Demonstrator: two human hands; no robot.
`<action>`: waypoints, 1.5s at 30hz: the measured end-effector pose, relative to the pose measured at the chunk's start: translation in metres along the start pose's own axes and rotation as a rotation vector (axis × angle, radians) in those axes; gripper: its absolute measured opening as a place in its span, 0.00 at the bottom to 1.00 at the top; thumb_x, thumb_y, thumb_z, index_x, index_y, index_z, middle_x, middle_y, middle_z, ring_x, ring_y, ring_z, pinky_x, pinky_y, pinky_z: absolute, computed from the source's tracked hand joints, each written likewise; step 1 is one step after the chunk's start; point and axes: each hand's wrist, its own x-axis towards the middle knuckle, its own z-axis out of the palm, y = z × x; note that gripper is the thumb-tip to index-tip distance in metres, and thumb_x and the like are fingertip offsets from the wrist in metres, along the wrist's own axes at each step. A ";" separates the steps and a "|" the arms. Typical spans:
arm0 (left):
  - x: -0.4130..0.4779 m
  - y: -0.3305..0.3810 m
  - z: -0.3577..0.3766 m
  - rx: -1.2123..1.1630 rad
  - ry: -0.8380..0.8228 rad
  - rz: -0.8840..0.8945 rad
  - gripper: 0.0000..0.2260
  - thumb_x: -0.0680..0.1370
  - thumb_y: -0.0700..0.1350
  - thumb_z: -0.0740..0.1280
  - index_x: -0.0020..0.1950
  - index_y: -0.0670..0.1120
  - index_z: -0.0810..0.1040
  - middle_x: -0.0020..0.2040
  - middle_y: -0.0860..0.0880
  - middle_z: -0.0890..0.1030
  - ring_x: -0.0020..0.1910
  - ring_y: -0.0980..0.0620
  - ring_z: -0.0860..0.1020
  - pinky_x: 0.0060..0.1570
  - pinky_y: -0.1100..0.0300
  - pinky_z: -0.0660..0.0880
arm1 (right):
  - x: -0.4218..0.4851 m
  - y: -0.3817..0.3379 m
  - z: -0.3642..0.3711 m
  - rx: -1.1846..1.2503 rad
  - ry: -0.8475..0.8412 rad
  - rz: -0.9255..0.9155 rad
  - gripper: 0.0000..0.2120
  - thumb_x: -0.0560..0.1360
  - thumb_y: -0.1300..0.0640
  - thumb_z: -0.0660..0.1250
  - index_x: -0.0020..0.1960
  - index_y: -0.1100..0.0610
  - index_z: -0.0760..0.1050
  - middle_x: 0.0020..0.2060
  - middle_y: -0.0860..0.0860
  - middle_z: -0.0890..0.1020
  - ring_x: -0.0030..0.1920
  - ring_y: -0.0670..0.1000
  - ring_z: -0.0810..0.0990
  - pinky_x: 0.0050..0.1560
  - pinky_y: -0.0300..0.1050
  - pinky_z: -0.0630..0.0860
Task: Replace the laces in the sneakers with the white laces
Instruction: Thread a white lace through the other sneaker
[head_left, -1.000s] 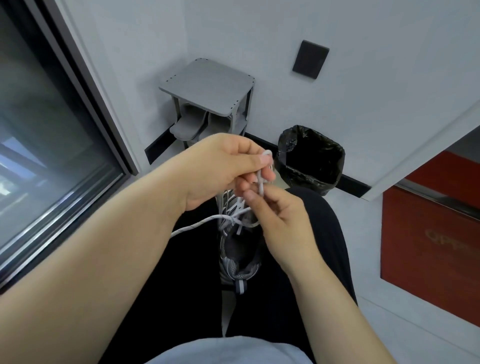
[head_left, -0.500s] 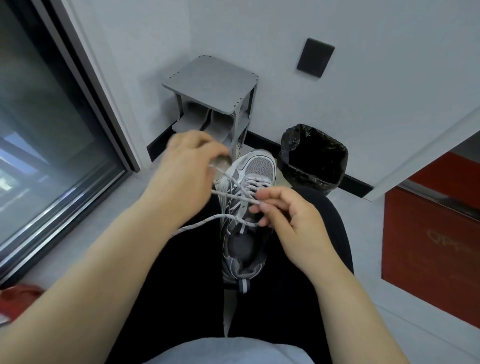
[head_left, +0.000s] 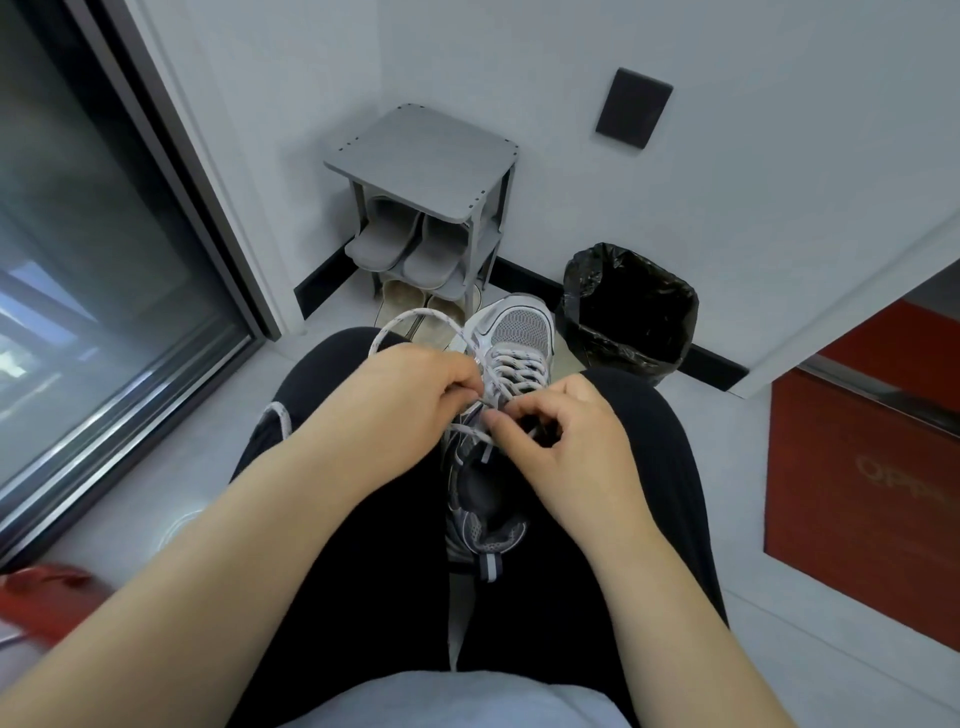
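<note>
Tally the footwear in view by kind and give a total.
Sneaker: 1
Grey slippers on the rack shelf: 2
Beige slippers below them: 2
Total: 5

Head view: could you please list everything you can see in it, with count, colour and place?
sneaker: one, grey and white, between the thighs
lace: one, white with dark flecks, in the sneaker's eyelets
rack: one, grey, in the corner
grey slippers: two, on the rack's shelf
beige slippers: two, under the rack
bin: one, black-bagged, right of the rack
wall plate: one, black, above the bin
glass door: one, dark-framed, left
red panel: one, right
red object: one, blurred, lower left
left hand: pinches the lace
right hand: pinches the lace at the eyelets
</note>
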 end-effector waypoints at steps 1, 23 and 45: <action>-0.001 0.000 0.003 0.012 0.006 0.002 0.05 0.76 0.45 0.64 0.47 0.48 0.80 0.40 0.52 0.81 0.42 0.55 0.74 0.45 0.58 0.72 | 0.000 -0.001 0.001 -0.004 -0.001 -0.003 0.10 0.68 0.45 0.71 0.42 0.50 0.81 0.36 0.44 0.70 0.41 0.44 0.72 0.42 0.39 0.71; 0.020 0.034 -0.010 0.304 -0.284 -0.054 0.11 0.79 0.45 0.59 0.58 0.46 0.76 0.55 0.47 0.79 0.56 0.47 0.76 0.52 0.58 0.70 | -0.004 -0.002 0.006 0.034 0.023 -0.018 0.06 0.69 0.52 0.72 0.44 0.52 0.81 0.37 0.45 0.71 0.41 0.45 0.72 0.39 0.35 0.70; 0.006 -0.008 0.005 0.150 0.025 -0.124 0.50 0.62 0.63 0.70 0.74 0.59 0.43 0.74 0.50 0.52 0.73 0.49 0.48 0.72 0.51 0.42 | -0.002 -0.002 -0.044 1.077 0.110 0.120 0.10 0.80 0.64 0.53 0.41 0.57 0.66 0.36 0.49 0.82 0.41 0.50 0.82 0.49 0.44 0.79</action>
